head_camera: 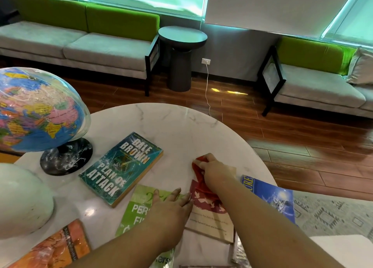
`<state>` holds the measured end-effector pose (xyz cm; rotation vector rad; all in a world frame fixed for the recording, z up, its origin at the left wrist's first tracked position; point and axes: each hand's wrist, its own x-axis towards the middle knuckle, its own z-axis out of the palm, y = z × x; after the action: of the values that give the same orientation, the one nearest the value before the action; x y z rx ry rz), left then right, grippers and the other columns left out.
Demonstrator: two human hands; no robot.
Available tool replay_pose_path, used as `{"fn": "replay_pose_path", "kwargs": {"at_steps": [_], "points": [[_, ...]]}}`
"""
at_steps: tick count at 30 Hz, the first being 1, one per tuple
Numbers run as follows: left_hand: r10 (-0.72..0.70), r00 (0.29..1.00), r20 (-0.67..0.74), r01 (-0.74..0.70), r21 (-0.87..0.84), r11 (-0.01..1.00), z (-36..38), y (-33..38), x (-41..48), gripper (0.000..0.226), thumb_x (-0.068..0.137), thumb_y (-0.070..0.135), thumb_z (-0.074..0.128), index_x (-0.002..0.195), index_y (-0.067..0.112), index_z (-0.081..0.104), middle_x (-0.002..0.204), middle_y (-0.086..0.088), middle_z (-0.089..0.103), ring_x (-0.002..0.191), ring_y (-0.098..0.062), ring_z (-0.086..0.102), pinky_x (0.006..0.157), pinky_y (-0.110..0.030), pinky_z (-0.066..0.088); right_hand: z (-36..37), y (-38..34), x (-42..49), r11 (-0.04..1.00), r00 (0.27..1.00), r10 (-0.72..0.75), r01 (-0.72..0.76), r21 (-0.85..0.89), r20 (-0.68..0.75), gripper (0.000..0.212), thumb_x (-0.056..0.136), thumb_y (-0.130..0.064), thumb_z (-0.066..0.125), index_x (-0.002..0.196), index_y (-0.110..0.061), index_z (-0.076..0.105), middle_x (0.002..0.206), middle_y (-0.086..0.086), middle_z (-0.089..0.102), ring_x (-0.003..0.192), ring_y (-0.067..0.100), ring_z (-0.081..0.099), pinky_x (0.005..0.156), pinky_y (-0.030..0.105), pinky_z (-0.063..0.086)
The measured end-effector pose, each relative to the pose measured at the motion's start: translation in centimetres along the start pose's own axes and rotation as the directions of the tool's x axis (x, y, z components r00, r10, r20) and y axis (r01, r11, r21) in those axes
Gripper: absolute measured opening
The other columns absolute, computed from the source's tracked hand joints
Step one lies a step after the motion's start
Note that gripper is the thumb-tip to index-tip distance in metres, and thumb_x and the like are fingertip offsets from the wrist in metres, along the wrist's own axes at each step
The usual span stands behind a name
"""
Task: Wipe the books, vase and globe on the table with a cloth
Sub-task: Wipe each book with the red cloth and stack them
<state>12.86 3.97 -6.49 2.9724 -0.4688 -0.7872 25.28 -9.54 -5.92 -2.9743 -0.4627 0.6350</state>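
Setup: round white marble table (181,126). Far left: multicoloured plastic globe (38,108), upright on a black marbled base. Near left edge: white rounded vase (24,199), only partly in frame. Centre: teal paperback book (121,169) titled "Plan of Attack", flat, just right of the globe's base and apart from both hands. Bottom left: orange book (58,247), beside the vase. Right edge of the table: blue glossy book (272,197), partly hidden by the right forearm. Behind the table: grey sofa with green back cushions (80,44), dark round side table (182,35), and a white cable (206,90) running from a wall socket down to the wood floor. The left hand (171,209) lies flat, palm down, fingers straight, on the green-and-white book (137,209); its fingertips reach the edge of the maroon-and-cream book (205,205) lying next to it. The right hand (214,171) has its fingers curled round a bunched red cloth (198,179), which rests on the far end of the maroon-and-cream book and spills onto the marble.
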Motion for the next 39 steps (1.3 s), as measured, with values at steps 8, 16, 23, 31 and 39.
{"fn": "replay_pose_path", "kwargs": {"at_steps": [8,16,23,31,39], "points": [[-0.004,1.000,-0.007,0.004,0.014,1.000,0.1,-0.1,-0.1,0.067,0.098,0.022,0.042,0.153,0.028,0.004,0.161,0.011,-0.006,0.148,-0.019,-0.008,0.109,-0.069,-0.002,-0.3,1.2,-1.8,0.934,0.930,0.355,-0.357,0.002,-0.093,0.053,0.094,-0.022,0.045,0.143,-0.005,0.029,0.137,0.016,0.025,0.118,0.035,0.043,0.097,0.041,0.044],[-0.011,0.999,-0.035,0.011,0.002,1.000,0.1,0.0,0.2,0.068,0.097,0.019,0.043,0.153,0.027,0.006,0.161,0.009,-0.004,0.148,-0.019,-0.006,0.109,-0.068,-0.002,2.4,-0.4,-5.2,0.982,0.982,0.186,-0.186,-0.016,-0.017,0.057,0.094,-0.010,0.045,0.146,-0.003,0.024,0.146,0.016,0.018,0.125,0.030,0.043,0.101,0.035,0.042],[-0.021,0.999,-0.034,0.021,0.004,1.000,-0.1,0.2,0.0,0.066,0.099,0.020,0.041,0.154,0.027,0.005,0.161,0.009,-0.004,0.148,-0.018,-0.007,0.110,-0.068,-0.005,1.1,0.4,-4.6,0.957,0.958,0.286,-0.287,-0.041,-0.033,0.064,0.094,-0.019,0.049,0.148,-0.004,0.019,0.143,0.016,0.023,0.127,0.033,0.033,0.106,0.039,0.037],[-0.019,0.999,-0.046,0.019,0.006,1.000,-0.1,0.1,-0.1,0.065,0.098,0.021,0.040,0.154,0.027,0.007,0.162,0.009,-0.003,0.149,-0.017,-0.005,0.111,-0.067,-0.002,3.3,-0.4,-7.4,0.996,0.997,0.080,-0.080,0.033,0.001,0.048,0.090,-0.020,0.058,0.136,-0.015,0.044,0.125,0.007,0.042,0.104,0.025,0.056,0.096,0.032,0.045],[-0.028,0.999,-0.046,0.028,-0.002,1.000,0.0,0.3,-0.2,0.058,0.102,0.023,0.033,0.153,0.030,0.007,0.161,0.012,-0.002,0.149,-0.016,-0.004,0.110,-0.067,-0.001,3.5,-1.5,-9.2,0.998,0.992,-0.057,0.057,0.002,0.111,0.066,0.087,-0.007,0.058,0.146,-0.025,0.034,0.135,0.003,0.031,0.114,0.026,0.053,0.103,0.034,0.043]]}}
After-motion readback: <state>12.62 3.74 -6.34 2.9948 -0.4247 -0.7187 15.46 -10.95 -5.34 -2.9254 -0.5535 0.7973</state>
